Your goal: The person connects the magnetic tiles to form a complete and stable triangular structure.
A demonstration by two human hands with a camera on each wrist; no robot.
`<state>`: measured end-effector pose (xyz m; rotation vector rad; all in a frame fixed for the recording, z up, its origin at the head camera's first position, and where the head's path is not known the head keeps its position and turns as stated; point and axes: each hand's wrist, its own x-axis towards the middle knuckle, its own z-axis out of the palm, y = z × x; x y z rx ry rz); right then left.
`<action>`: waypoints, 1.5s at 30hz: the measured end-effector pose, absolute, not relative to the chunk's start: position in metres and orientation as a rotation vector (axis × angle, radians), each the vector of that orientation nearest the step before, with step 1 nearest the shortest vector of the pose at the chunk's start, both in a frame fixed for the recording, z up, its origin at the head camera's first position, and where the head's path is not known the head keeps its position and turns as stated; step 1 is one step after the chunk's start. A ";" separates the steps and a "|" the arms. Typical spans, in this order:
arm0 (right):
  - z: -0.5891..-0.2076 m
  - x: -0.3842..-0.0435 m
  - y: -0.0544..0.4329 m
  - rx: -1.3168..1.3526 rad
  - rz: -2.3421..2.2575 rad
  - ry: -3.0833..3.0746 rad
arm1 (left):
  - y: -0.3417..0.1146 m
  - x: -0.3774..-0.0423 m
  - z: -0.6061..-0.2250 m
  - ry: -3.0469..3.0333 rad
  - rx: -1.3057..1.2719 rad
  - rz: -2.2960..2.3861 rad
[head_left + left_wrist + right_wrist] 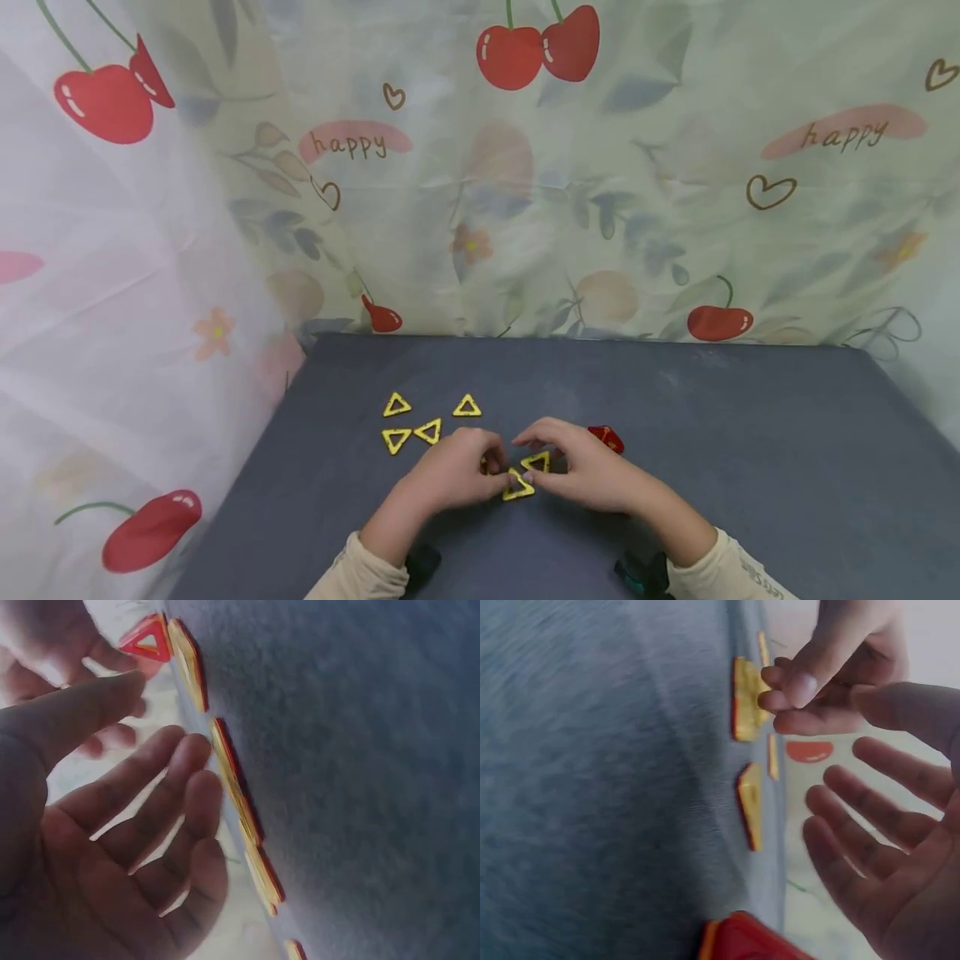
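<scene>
Both hands are over the middle of the dark table near small yellow triangle frames. My left hand [463, 468] has its fingers loosely bent, and the left wrist view shows a gap between thumb and fingertips with nothing in it. The thumb tip is right at a yellow triangle [517, 493]. A second yellow triangle [536, 460] lies just behind that one, between the hands. My right hand [588, 467] has its fingers spread and relaxed, thumb tip close to the two triangles, holding nothing. Left fingers partly hide another yellow piece [483, 467].
Several more yellow triangles, among them one [467, 406] on its own, lie at the back left. A red triangular piece [606, 438] sits behind the right hand. The dark table [750, 450] meets a printed cloth [675, 208] at the back and left.
</scene>
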<state>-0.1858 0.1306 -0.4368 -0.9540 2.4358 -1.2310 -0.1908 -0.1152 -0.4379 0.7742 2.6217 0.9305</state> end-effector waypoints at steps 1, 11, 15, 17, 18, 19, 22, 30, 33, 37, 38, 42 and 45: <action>-0.439 -0.186 0.130 -0.952 -1.203 2.441 | -0.114 -0.190 -0.438 2.620 0.768 0.918; -0.443 -0.190 0.132 -0.931 -0.998 2.531 | -0.108 -0.183 -0.426 2.670 0.734 0.707; -0.440 -0.192 0.132 -0.920 -0.964 2.542 | -0.107 -0.181 -0.423 2.676 0.709 0.658; -0.440 -0.192 0.133 -0.906 -0.950 2.559 | -0.106 -0.181 -0.423 2.675 0.704 0.649; -0.439 -0.192 0.134 -0.896 -0.943 2.569 | -0.106 -0.181 -0.424 2.675 0.707 0.644; -0.439 -0.192 0.135 -0.885 -0.938 2.578 | -0.106 -0.181 -0.425 2.677 0.711 0.638; -0.440 -0.190 0.137 -0.841 -0.927 2.600 | -0.105 -0.181 -0.427 2.685 0.729 0.622; -0.442 -0.186 0.136 -0.817 -0.853 2.671 | -0.103 -0.181 -0.429 2.702 0.754 0.597; -0.440 -0.185 0.136 -0.813 -0.848 2.671 | -0.103 -0.180 -0.430 2.707 0.756 0.595; -0.438 -0.184 0.135 -0.800 -0.835 2.669 | -0.103 -0.180 -0.430 2.700 0.750 0.596; -0.438 -0.184 0.135 -0.800 -0.831 2.668 | -0.103 -0.180 -0.430 2.699 0.750 0.597; -0.439 -0.185 0.134 -0.826 -0.817 2.660 | -0.103 -0.179 -0.430 2.694 0.747 0.603; -0.439 -0.186 0.134 -0.877 -0.810 2.647 | -0.104 -0.179 -0.429 2.684 0.741 0.619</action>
